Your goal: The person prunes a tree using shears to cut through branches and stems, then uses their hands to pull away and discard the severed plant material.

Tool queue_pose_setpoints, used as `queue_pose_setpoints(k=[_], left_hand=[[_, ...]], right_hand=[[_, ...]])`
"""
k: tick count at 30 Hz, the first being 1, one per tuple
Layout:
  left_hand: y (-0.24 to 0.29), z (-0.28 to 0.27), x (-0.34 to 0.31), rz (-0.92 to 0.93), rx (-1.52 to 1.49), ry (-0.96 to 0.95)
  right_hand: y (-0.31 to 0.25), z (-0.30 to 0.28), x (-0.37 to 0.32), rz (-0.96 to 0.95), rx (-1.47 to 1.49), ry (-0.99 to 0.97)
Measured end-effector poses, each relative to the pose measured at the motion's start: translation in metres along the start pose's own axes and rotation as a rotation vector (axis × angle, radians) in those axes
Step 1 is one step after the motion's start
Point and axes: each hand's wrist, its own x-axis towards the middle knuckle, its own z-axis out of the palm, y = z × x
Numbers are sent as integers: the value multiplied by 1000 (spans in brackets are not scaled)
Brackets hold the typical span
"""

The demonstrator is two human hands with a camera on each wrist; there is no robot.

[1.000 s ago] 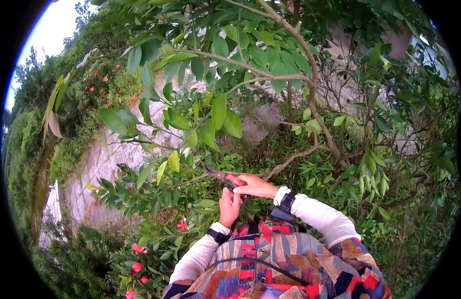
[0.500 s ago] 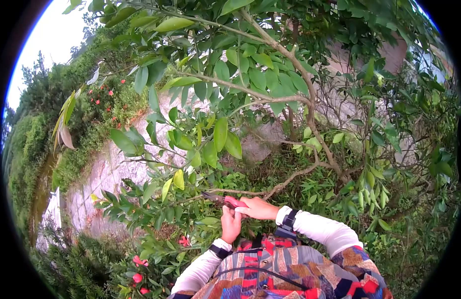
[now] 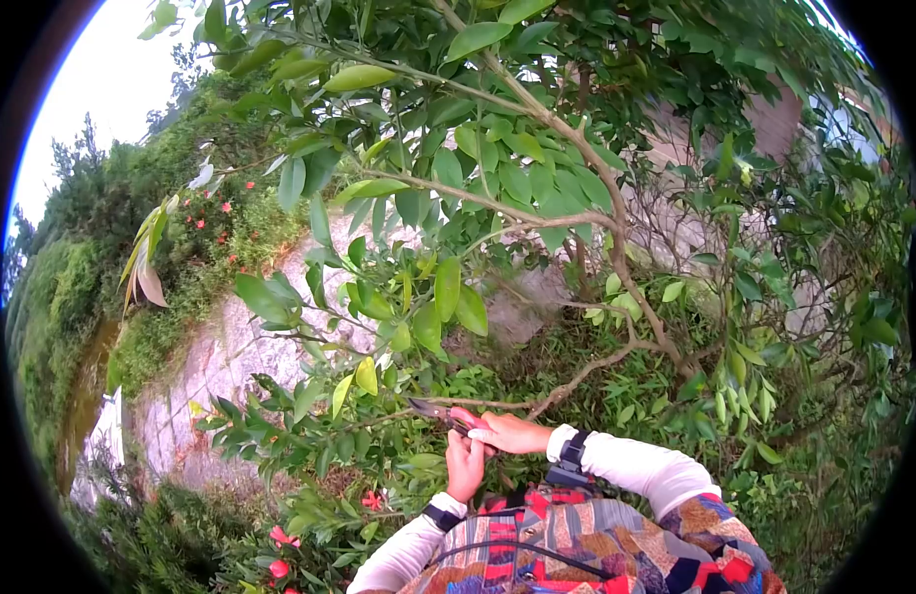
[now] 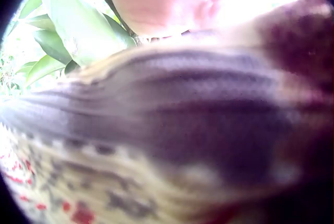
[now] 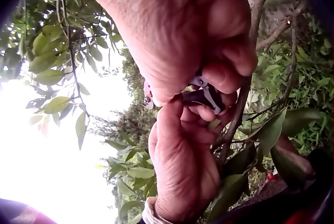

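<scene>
Pruning shears [image 3: 461,416] with red handles and dark blades are gripped by my right hand [image 3: 517,434], the blades pointing left. My left hand [image 3: 465,467] is right below, its thumb and curled fingers at the handles. From the right wrist, the left thumb and fingers pinch around a dark part of the shears [image 5: 209,99], partly hidden behind the right fingers. A thin branch [image 3: 502,403] passes just above the hands in the head view. In the left wrist view a blurred hand [image 4: 167,2] shows above patterned cloth [image 4: 172,99].
A forked tree limb [image 3: 616,233] arches over from the right. Leafy twigs [image 3: 428,312] hang in front of the hands. Red flowers [image 3: 281,538] grow at lower left. Beyond lies a pale paved strip [image 3: 240,342], and undergrowth [image 3: 567,327] fills the right side.
The head view has shifted, so the branches sit lower and a little to the right. The shears have turned slightly, and both hands stay together at them.
</scene>
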Motion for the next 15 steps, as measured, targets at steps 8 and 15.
queue_pose_setpoints(k=[8, 15], left_hand=[[-11, 2, 1, -34, -116, 6], [-11, -1, 2, -80, -123, 1]], right_hand=[[2, 2, 0, 87, 17, -30], [-36, -15, -6, 257, 225, -168]])
